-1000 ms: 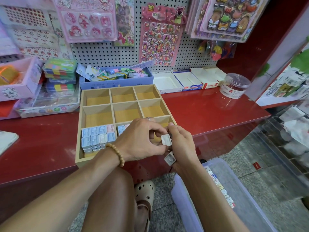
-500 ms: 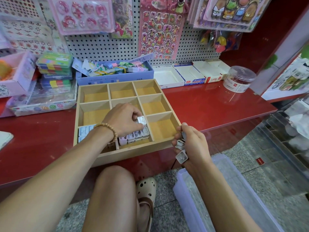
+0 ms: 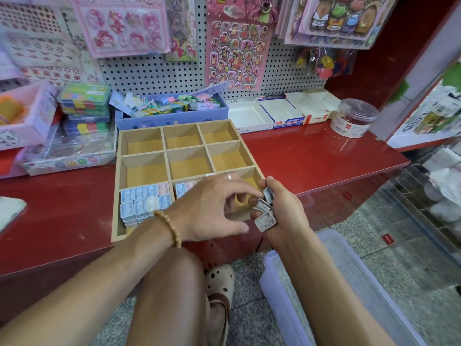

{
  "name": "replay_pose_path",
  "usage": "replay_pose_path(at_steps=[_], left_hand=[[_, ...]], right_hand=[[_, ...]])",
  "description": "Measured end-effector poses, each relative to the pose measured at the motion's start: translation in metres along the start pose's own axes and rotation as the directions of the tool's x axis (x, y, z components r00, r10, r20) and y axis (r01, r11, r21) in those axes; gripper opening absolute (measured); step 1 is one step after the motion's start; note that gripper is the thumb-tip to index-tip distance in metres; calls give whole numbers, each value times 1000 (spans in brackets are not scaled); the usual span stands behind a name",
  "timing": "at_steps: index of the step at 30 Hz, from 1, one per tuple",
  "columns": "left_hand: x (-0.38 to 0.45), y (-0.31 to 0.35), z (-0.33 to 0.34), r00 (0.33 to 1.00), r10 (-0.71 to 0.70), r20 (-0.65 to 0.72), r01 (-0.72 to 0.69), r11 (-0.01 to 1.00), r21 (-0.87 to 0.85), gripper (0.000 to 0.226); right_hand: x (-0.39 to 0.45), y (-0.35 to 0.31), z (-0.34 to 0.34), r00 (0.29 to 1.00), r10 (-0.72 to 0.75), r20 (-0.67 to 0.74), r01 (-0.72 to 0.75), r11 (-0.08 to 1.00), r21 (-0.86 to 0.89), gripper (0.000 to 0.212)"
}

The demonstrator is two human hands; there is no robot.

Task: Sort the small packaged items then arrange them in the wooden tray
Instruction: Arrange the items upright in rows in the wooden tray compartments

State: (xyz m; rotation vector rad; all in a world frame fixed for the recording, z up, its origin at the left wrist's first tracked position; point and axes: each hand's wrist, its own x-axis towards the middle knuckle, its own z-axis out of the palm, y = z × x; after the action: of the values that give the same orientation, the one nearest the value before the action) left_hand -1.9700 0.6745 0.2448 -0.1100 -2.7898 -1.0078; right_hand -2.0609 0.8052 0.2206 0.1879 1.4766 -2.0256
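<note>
Right hand: the right hand [image 3: 282, 211] gripped a small stack of packaged items [image 3: 265, 211], fingers curled round them, held just over the near right corner of the wooden tray [image 3: 117, 196].
Left hand: the left hand [image 3: 212, 208] reached across to the stack, its thumb and forefinger closing at the top packet; whether they had hold of it could not be told. A bead bracelet [image 3: 169, 227] sat on that wrist and a ring [image 3: 229, 176] on one finger.
Sorted items: pale blue and pink packets [image 3: 146, 202] lay in rows in the near left compartment; a few more [image 3: 184, 188] showed in the near middle compartment, partly hidden by the left hand.
Wooden tray: a nine-compartment tray on the red counter [image 3: 311, 158], its front edge at the counter's edge; the middle and far rows were bare wood.
Behind the tray: a blue box [image 3: 172, 118] of coloured pieces touched its back edge, with white cartons [image 3: 249, 116] to the right and a clear round tub [image 3: 354, 118] beyond them.
Wall: sticker sheets [image 3: 237, 51] hung on a pegboard [image 3: 154, 73].
Below: a clear plastic bin [image 3: 287, 295] stood on the floor beside a knee and a beige clog [image 3: 219, 283].
</note>
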Motion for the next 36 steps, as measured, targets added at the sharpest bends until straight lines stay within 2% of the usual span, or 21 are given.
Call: replay_pose_path(at_steps=[2,7,9,12,14,16,18,21,24,32,36], left_hand=[[-2,8,8,998,46,33,-46,999,3,51],[-2,11,12,995,103,-9,-103,995,13,41],[-2,12,9,993,114,-26,-114,993,21,37],[-5,14,1,989,125,-85,-122,992,38,34],[-9,3,-5,986,43,-164,-42,999,7,33],[-11,-19,-12,963,-117,-244,114,993,-25,34],[-15,-45,-18,925,-255,-281,278,959,47,34],[-17,-68,-22,881,-357,-310,420,892,167,31],[-10,-76,-23,859,-395,-327,475,853,217,30],[10,-77,-15,881,-384,-275,458,839,295,28],[14,-80,-12,867,-407,-287,480,836,265,27]], right_hand=[[-1,1,3,999,30,40,-32,999,38,23],[-8,0,9,977,156,147,-178,972,154,23],[-12,0,10,974,174,142,-197,967,161,24],[-12,1,7,987,149,61,-158,968,193,25],[-13,1,2,991,130,10,-128,955,268,27],[-18,0,-3,992,122,-1,-116,939,323,29],[-23,-2,-8,992,126,24,-127,927,352,29],[-27,-4,-16,990,107,92,-130,945,299,26],[-26,-1,-22,989,87,118,-107,977,185,32],[-24,7,-34,999,-5,51,11,994,-112,12],[-25,9,-40,999,-31,39,37,985,-166,7]])
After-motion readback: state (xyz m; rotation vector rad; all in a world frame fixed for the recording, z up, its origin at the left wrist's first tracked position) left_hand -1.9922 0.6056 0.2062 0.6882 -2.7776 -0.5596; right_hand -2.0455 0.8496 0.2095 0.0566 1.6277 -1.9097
